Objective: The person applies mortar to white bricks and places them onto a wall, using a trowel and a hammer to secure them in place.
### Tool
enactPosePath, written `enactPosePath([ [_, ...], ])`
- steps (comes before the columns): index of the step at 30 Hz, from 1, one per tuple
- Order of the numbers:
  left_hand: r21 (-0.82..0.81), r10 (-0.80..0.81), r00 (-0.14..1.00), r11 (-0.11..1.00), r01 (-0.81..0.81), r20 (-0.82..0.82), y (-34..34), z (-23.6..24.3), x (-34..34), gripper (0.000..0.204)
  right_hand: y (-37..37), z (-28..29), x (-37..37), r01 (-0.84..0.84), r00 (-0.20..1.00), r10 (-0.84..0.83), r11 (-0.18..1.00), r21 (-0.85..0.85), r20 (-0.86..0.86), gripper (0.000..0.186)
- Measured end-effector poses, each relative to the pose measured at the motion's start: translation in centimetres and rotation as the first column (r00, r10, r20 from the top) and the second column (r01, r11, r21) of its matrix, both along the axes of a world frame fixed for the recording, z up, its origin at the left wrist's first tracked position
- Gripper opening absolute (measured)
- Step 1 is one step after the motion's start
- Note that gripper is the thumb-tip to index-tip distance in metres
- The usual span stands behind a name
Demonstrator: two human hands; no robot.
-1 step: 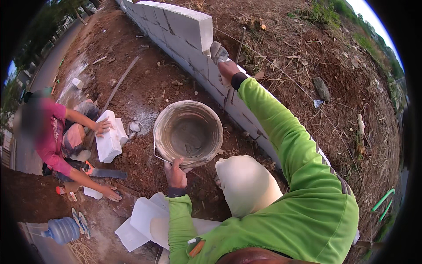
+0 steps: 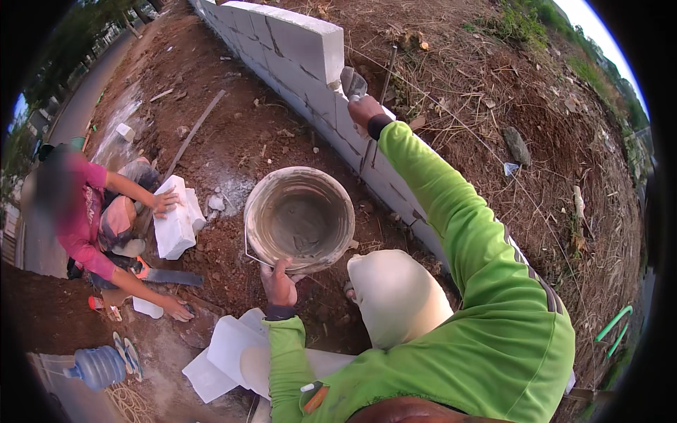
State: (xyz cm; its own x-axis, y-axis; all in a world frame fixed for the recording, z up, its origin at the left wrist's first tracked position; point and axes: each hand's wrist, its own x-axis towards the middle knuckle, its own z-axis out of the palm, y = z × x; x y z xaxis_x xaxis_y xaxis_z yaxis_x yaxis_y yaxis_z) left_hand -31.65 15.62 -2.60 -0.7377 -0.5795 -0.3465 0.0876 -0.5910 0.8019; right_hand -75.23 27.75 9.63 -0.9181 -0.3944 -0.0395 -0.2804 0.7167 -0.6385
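Bucket (image 2: 335, 204) is held at its near rim, toward the left, by the left hand (image 2: 279, 283), with the thumb laid at the edge and the fingers curled beneath. Its round mouth, which has no long axis, lies just ahead of those fingers, so the left hand is much the nearer one. Grey mix (image 2: 303, 229) is seen inside; whether the base is borne by the soil or lifted off it cannot be told. Room at its right is bounded by a pale-trousered knee (image 2: 398, 299), while bare red-brown soil (image 2: 233, 254) is left around its far side. Farther ahead, a trowel (image 2: 354, 82) is grasped by the right hand (image 2: 365, 113), its fingers clenched around the handle. Its blade is pointed away from the body and held over the stepped top of the wall (image 2: 300, 92), close beside the end face of a raised white block (image 2: 300, 46); contact there cannot be made out. Off to the left, another white block (image 2: 171, 229) is steadied by a co-worker's hand (image 2: 166, 202), and beyond the wall a slope is covered by dry grass (image 2: 451, 127)
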Motion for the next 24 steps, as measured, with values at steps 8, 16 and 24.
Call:
enactPosePath([
  [8, -0.137, 0.199, 0.972, 0.974, -0.181, 0.128, -2.7, -1.9, 6.9, 0.052, -3.2, 0.7, 1.5, 0.035, 0.957, 0.106, 0.882, 0.469, -0.27, 0.032],
  [16, -0.107, 0.263, 0.963, 0.96, -0.257, 0.048, -3.8, -0.9, 7.6, 0.054, -2.8, 0.7, 3.4, -0.007, 0.922, 0.207, 0.854, 0.521, -0.326, 0.031],
  [24, -0.097, 0.209, 0.975, 0.975, -0.201, 0.079, -3.0, -0.8, 7.0, 0.056, -3.6, 2.3, 2.7, 0.061, 0.963, 0.085, 0.856, 0.513, -0.256, 0.034],
])
